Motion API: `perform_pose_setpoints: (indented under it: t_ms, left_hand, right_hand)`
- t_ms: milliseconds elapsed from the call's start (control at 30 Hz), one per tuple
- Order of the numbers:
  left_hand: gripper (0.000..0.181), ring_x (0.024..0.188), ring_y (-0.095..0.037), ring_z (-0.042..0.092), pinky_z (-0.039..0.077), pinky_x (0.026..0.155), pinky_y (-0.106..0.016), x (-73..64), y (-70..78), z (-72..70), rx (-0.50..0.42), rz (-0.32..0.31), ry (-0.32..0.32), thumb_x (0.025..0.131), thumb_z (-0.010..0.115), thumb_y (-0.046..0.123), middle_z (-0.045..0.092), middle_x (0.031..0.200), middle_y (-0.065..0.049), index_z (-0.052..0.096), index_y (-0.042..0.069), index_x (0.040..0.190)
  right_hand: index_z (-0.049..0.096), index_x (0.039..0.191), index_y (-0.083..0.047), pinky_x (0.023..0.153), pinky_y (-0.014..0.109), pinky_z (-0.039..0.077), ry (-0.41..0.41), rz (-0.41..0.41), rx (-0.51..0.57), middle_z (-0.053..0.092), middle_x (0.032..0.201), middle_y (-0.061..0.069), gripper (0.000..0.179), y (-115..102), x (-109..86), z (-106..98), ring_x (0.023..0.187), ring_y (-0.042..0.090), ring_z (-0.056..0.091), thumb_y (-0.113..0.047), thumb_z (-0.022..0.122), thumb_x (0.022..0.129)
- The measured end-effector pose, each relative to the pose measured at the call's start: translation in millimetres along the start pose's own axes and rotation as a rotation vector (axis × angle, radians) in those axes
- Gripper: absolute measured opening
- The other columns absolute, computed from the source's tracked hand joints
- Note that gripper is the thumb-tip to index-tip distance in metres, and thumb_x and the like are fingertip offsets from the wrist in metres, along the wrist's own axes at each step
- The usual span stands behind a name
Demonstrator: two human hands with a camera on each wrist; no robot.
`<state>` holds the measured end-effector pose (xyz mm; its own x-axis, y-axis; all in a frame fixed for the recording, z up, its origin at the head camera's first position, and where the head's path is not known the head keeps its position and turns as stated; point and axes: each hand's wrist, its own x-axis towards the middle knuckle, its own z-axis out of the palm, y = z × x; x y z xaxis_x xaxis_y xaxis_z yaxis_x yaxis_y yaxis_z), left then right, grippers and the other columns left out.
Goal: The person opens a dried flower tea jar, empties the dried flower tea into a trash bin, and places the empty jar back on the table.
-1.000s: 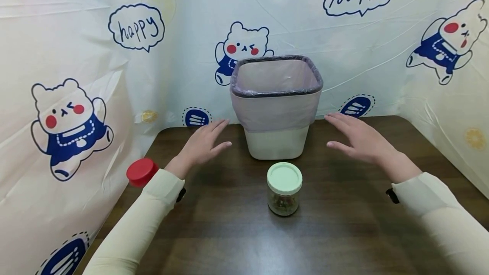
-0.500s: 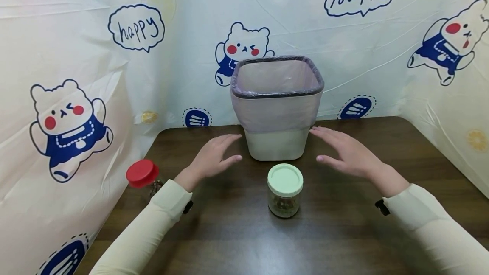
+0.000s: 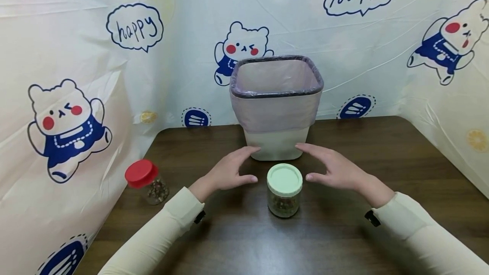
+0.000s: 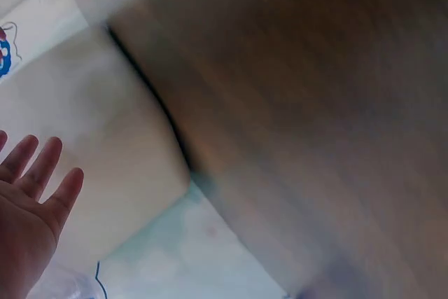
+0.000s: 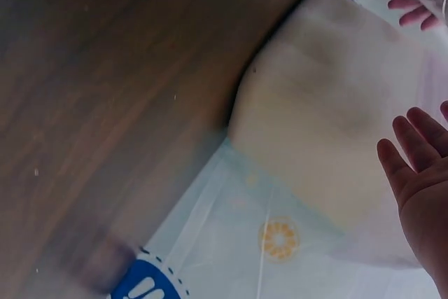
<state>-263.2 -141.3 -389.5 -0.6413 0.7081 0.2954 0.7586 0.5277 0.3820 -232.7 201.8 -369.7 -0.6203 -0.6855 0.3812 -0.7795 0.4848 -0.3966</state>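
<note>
While left hand (image 3: 229,172) and right hand (image 3: 340,168) flank the clear, round, mint-lidded jar (image 3: 284,191), fingers wide and empty, I judge this the reach; gripping would need closing inward.

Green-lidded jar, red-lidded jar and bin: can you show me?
Green-lidded jar (image 3: 284,201), head view: its clear side, below the lid.
Red-lidded jar (image 3: 144,176), head view: its red lid.
Bin (image 3: 276,113), head view: its front wall.
</note>
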Motion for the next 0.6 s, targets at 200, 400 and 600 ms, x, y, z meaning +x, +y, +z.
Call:
perform_pose_setpoints:
  t_ms: [200,400,600]
  left_hand:
    - [0.1,0.136,-0.016,0.036,0.032,0.109,-0.039,0.4,13.1,11.1,-0.101,-0.011,-0.028,0.08,0.047,0.08,0.04,0.149,-0.005,0.035,0.009,0.149]
    - [0.09,0.132,-0.021,0.041,0.035,0.107,-0.042,2.0,23.7,22.5,-0.199,-0.01,-0.05,0.078,0.081,0.035,0.04,0.148,-0.007,0.033,0.006,0.149]
    - [0.097,0.135,-0.017,0.037,0.034,0.108,-0.041,4.5,32.0,33.0,-0.263,-0.047,-0.09,0.072,0.086,0.03,0.039,0.149,-0.005,0.032,0.008,0.149]
  right_hand:
    - [0.039,0.146,-0.004,0.106,0.046,0.034,0.003,-0.03,0.008,0.043,0.148,0.012,0.079,-7.2,0.0,11.0,0.133,0.029,0.041,-0.037,0.075,0.084]
    - [0.038,0.147,-0.005,0.103,0.052,0.036,-0.009,-0.035,0.053,0.042,0.149,0.01,0.083,-12.3,0.7,20.0,0.134,0.029,0.04,-0.044,0.074,0.083]
    - [0.04,0.145,-0.004,0.103,0.056,0.035,0.005,-0.006,0.122,0.043,0.147,0.012,0.084,-18.8,1.9,27.7,0.135,0.031,0.038,-0.04,0.079,0.079]
